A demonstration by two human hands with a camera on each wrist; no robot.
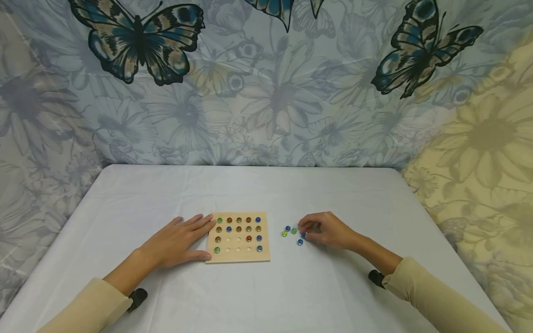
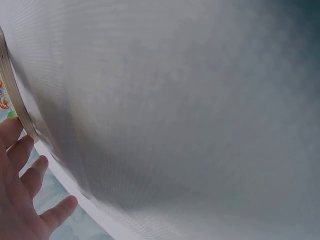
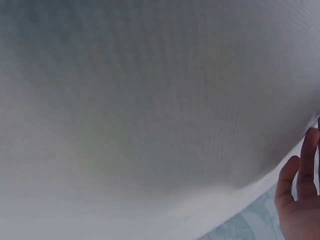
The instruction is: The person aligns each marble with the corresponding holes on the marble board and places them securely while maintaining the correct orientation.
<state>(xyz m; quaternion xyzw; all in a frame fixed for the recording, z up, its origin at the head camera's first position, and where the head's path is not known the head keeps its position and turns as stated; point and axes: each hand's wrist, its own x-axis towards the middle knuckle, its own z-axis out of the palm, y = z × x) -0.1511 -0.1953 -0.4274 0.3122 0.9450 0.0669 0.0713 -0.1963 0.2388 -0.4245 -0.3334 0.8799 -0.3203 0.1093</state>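
Note:
A light wooden board (image 1: 243,262) with rows of round hollows lies flat on the table; green, amber, brown, red and blue marbles sit in many of them. Pale, bare hollows (image 1: 238,250) show in the two nearest rows. My left hand (image 1: 176,243) rests at the board's left side, fingers spread, fingertips on its edge; the left wrist view shows these fingers (image 2: 32,177) by the board's side. To the right of the board, my right hand (image 1: 329,230) pinches a blue marble (image 1: 303,235) at the thumb and fingertips. Only part of the right hand shows in its wrist view.
Loose blue marbles (image 1: 300,242), a green marble (image 1: 294,231) and a yellow-green marble (image 1: 284,234) lie between the board and my right hand. A white cloth covers the table (image 1: 333,189). Behind it hangs a butterfly-and-flower patterned cloth (image 1: 275,92).

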